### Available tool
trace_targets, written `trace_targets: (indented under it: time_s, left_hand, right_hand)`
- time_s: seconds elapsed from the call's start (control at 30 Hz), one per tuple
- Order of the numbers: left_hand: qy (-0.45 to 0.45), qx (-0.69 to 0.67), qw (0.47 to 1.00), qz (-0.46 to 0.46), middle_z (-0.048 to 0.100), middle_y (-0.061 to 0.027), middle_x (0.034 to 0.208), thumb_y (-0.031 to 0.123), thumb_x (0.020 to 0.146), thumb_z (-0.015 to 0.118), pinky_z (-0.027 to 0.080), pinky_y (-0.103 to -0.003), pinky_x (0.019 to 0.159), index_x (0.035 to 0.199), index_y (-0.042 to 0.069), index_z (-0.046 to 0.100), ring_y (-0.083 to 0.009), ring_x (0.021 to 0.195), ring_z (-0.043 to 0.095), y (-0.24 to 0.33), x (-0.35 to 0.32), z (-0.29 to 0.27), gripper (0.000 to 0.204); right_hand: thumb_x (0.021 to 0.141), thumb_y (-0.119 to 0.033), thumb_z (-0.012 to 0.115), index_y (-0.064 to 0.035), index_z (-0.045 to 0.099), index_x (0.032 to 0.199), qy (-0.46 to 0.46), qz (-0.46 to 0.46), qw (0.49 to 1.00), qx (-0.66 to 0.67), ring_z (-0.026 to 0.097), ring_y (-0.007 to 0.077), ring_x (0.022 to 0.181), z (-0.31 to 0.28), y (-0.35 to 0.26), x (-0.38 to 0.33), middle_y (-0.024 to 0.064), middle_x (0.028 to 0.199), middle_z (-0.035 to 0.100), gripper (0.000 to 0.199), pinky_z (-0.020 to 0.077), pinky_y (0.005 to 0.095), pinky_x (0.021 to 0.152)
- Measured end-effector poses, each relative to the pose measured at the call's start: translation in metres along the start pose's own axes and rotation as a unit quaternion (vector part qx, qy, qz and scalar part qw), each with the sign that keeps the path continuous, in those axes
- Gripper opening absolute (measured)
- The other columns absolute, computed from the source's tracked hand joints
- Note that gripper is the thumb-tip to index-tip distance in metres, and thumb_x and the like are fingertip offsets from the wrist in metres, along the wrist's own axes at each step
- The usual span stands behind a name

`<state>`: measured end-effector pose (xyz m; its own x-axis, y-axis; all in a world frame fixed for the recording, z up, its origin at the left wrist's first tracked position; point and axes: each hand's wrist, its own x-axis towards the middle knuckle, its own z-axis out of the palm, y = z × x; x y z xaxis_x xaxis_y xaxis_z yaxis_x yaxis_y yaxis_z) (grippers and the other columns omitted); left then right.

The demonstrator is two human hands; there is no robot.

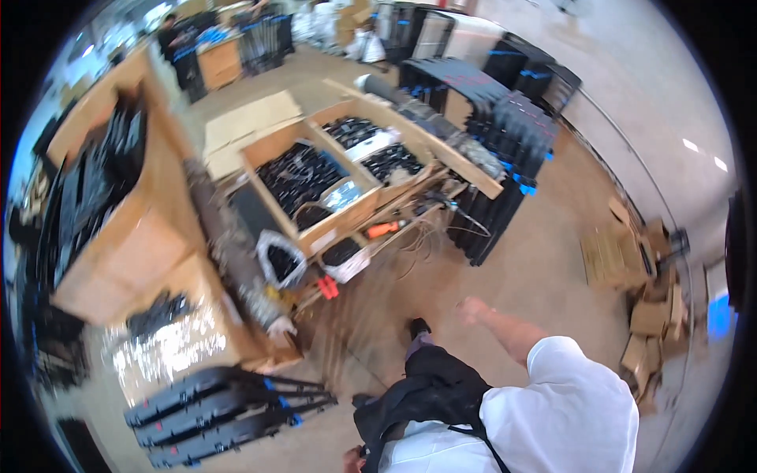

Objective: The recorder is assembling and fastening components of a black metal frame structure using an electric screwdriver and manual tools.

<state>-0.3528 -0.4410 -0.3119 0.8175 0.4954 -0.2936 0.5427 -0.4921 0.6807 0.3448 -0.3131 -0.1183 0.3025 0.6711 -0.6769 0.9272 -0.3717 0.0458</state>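
Note:
My right hand [473, 310] hangs over the bare floor, blurred, with its fingers hard to make out. My left hand [352, 460] shows only in part at the lower edge, beside my black apron [426, 386]. Neither hand visibly touches an object. Ahead is a wooden workbench with a divided wooden bin [351, 217] full of small black parts. At its near side are an orange-handled tool [383, 229], a bag of black parts [281, 258] and red-handled pliers [328, 287]. Near my left hand lie stacked black panels [221, 410].
Large cardboard boxes [126, 260] holding black panels stand at the left. Stacks of black frames with blue tape [481, 87] line the far right of the bench. Cardboard boxes [611, 256] lie along the right wall. Another person [168, 39] stands far back left.

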Motion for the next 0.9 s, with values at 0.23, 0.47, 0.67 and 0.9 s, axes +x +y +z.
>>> trace_targets:
  time_s: [0.23, 0.47, 0.67, 0.9]
  left_hand:
    - [0.219, -0.430, 0.702, -0.523, 0.063, -0.0023, 0.074, 0.032, 0.104, 0.055, 0.044, -0.034, 0.053, 0.093, 0.008, 0.069, -0.0136, 0.057, 0.051, 0.016, 0.085, -0.059, 0.030]
    - [0.293, -0.473, 0.694, -0.458, 0.067, -0.0073, 0.082, 0.024, 0.101, 0.061, 0.054, -0.026, 0.061, 0.099, 0.002, 0.066, -0.0190, 0.068, 0.065, 0.070, 0.271, -0.184, 0.023]
    - [0.194, -0.240, 0.914, -0.264, 0.076, -0.0157, 0.113, 0.030, 0.102, 0.066, 0.055, -0.034, 0.095, 0.127, -0.003, 0.068, -0.0203, 0.106, 0.072, 0.190, 0.495, -0.269, 0.042]
    - [0.096, -0.377, 0.911, -0.140, 0.075, -0.0132, 0.112, 0.028, 0.103, 0.066, 0.054, -0.032, 0.095, 0.129, 0.000, 0.069, -0.0189, 0.106, 0.070, 0.349, 0.683, -0.316, 0.039]
  right_hand:
    - [0.093, -0.040, 0.066, -0.0028, 0.078, 0.109, 0.497, 0.187, 0.750, 0.394, 0.077, 0.0356, 0.092, -0.174, 0.179, 0.096, 0.0216, 0.094, 0.078, 0.042, 0.0594, 0.0448, 0.084]
    - [0.098, -0.052, 0.058, -0.0005, 0.069, 0.129, 0.549, 0.261, 0.629, 0.484, 0.067, 0.0412, 0.120, -0.328, 0.371, 0.173, 0.0251, 0.124, 0.072, 0.061, 0.0511, 0.0467, 0.105]
    - [0.102, -0.049, 0.057, -0.0006, 0.072, 0.125, 0.503, 0.154, 0.621, 0.581, 0.069, 0.0375, 0.117, -0.347, 0.450, 0.204, 0.0234, 0.119, 0.074, 0.056, 0.0508, 0.0436, 0.102]
    - [0.101, -0.048, 0.058, -0.0004, 0.075, 0.102, 0.522, 0.238, 0.602, 0.555, 0.072, 0.0387, 0.097, -0.299, 0.498, 0.104, 0.0245, 0.094, 0.074, 0.050, 0.0529, 0.0478, 0.087]
